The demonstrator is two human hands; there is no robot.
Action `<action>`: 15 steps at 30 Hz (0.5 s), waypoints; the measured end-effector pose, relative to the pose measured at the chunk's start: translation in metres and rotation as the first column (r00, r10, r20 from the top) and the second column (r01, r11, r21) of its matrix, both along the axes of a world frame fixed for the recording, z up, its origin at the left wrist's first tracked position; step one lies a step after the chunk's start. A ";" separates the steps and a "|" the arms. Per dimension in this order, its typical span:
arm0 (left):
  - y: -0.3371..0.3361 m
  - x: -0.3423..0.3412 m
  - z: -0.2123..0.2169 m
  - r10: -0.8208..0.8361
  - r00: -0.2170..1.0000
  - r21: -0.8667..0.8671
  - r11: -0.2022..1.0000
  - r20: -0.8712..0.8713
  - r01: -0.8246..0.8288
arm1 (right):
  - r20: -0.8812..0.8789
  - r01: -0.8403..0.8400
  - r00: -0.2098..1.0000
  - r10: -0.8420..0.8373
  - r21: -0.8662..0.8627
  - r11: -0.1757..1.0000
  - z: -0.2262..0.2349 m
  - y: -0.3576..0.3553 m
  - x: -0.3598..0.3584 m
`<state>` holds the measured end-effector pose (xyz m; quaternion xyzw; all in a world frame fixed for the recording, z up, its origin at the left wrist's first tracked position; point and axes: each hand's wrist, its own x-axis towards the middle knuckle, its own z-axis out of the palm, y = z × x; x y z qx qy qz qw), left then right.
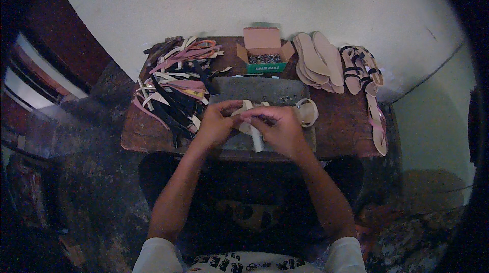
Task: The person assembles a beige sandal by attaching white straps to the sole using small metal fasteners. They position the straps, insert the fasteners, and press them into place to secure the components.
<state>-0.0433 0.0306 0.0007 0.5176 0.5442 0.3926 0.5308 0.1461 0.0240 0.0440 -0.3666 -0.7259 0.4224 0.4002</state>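
Both my hands meet over a grey stone slab on a small wooden table. My left hand and my right hand together grip a beige sandal with pale straps. One loose strap end hangs down between my fingers toward the table's near edge. The sandal's heel loop sticks out to the right of my right hand. The sole's front is hidden under my fingers.
A heap of cut straps in black, pink and cream covers the table's left side. An open cardboard box of small nails stands at the back. Stacked beige soles and finished strapped sandals lie at the right. A pale wall rises behind.
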 end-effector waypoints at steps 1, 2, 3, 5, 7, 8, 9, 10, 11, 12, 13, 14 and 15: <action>0.000 -0.001 -0.001 -0.006 1.000 -0.002 1.000 0.025 0.006 | 0.016 0.017 1.000 -0.018 0.050 0.999 -0.003 0.001 0.002; 0.000 0.000 0.000 -0.013 0.999 -0.005 1.000 0.052 0.013 | 0.032 0.034 0.999 -0.038 0.101 0.994 -0.004 0.003 0.004; 0.000 0.001 0.001 -0.007 0.998 -0.001 1.000 0.055 0.007 | 0.002 0.051 0.999 -0.051 0.081 0.995 -0.003 0.003 0.005; -0.002 0.004 0.005 0.006 0.998 0.007 1.000 0.059 -0.007 | -0.058 0.081 0.995 -0.079 0.041 0.996 0.001 0.005 0.009; -0.003 0.005 0.006 0.014 0.995 -0.028 1.000 0.101 -0.011 | -0.067 0.092 0.994 -0.089 0.050 0.994 0.004 0.007 0.011; -0.004 0.005 0.007 0.019 0.992 -0.045 0.999 0.121 -0.014 | -0.072 0.096 0.993 -0.092 0.055 0.994 0.006 0.007 0.011; -0.003 0.004 0.004 0.013 0.995 -0.025 1.000 0.101 -0.010 | -0.080 0.103 0.992 -0.098 0.065 0.993 0.008 0.008 0.011; -0.001 0.002 -0.001 0.006 0.997 -0.005 1.000 0.080 -0.006 | -0.087 0.111 0.991 -0.104 0.074 0.991 0.009 0.008 0.011; 0.000 0.002 -0.001 -0.001 0.998 0.014 1.000 0.060 0.001 | -0.095 0.119 0.989 -0.111 0.083 0.989 0.010 0.007 0.011; 0.000 0.003 -0.002 0.002 0.998 0.014 1.000 0.064 -0.003 | -0.122 0.123 0.986 -0.112 0.084 0.989 0.013 0.006 0.011; -0.001 0.003 -0.002 0.005 0.998 0.015 1.000 0.068 -0.006 | -0.149 0.126 0.982 -0.112 0.084 0.988 0.016 0.005 0.010; -0.001 0.004 0.000 0.008 0.997 0.016 1.000 0.071 -0.010 | -0.175 0.129 0.978 -0.113 0.086 0.988 0.019 0.004 0.011; -0.001 0.004 0.000 0.005 0.998 0.005 1.000 0.068 -0.005 | -0.172 0.138 0.977 -0.122 0.087 0.987 0.020 0.004 0.011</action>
